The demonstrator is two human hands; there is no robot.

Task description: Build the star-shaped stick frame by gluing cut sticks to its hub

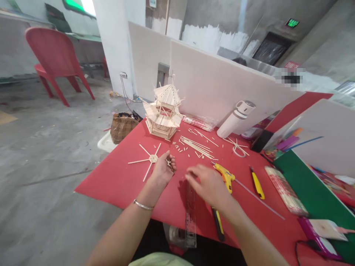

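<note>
My left hand (163, 168) is turned palm up over the red tabletop, its fingers curled around short wooden stick pieces (168, 162). Beside it lies a star-shaped frame of thin sticks (153, 159) with a small round centre. My right hand (206, 181) hovers above the far end of a clear ruler (190, 218), thumb and fingers apart, nothing visible between them. A yellow hot glue gun (226, 176) rests just past that hand. Long sticks (198, 147) and short cut bits are scattered beyond both hands. Partly under my right forearm is a black-and-yellow utility knife (218, 224).
A wooden-stick pagoda model (163, 112) stands at the table's far corner. Toward the right are a white flask (235, 120), a yellow cutter (257, 183) and a bagged stick bundle (285, 190). White partition boards (216, 77) rise behind. A checked bag (123, 127) sits left.
</note>
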